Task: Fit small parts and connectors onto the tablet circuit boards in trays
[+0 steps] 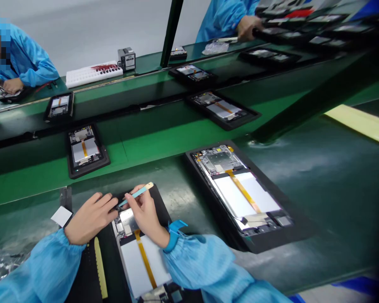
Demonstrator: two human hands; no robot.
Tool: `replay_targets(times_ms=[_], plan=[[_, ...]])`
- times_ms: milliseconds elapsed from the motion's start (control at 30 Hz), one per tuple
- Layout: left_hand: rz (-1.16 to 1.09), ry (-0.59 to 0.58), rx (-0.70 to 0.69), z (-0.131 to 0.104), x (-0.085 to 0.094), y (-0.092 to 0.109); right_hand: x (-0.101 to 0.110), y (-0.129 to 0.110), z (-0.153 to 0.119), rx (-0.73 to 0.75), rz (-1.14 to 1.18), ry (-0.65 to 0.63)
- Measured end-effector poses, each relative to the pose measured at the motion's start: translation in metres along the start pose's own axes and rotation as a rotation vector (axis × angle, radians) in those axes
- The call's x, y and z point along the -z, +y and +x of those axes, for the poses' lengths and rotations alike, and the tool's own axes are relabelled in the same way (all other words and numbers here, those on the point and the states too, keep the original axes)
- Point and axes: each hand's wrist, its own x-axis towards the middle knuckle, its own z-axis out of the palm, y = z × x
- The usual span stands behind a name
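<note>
An opened tablet (151, 252) lies in a black foam holder (159, 200) in front of me, its white battery and orange ribbon cable exposed. My right hand (147, 214) pinches light-blue tweezers (140, 192) with a cream end, slanting down to the tablet's upper left corner. At that same corner, my left hand (93, 216) reaches in from the left, fingers slightly apart and bent downward. Its fingertips are close to the tweezers' point; the exact contact there cannot be made out. A white square piece (62, 216) lies beside my left wrist.
A second opened tablet (240, 189) in foam stands on the right. A yellow strip (100, 267) lies near my left forearm. More tablets (84, 145) sit on the green belt (139, 143). Two co-workers in blue sleeves (34, 59) work across it. A dark post (303, 105) slants on the right.
</note>
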Motion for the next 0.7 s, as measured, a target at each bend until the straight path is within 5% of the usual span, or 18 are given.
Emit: replay_targets(times_ms=[300, 433, 567, 700], plan=[[0.008, 0.059, 0.033, -0.004, -0.013, -0.001, 0.001, 0.0, 0.0, -0.007, 0.0, 0.001], [-0.006, 0.104, 0.106, -0.027, -0.003, -0.002, 0.001, -0.001, -0.001, -0.013, 0.014, 0.002], [-0.047, 0.203, 0.474, -0.088, 0.037, 0.001, 0.002, 0.002, 0.0, -0.015, 0.009, 0.01], [0.003, 0.218, 0.866, -0.159, 0.064, 0.025, 0.004, 0.005, 0.0, -0.028, 0.006, 0.011]])
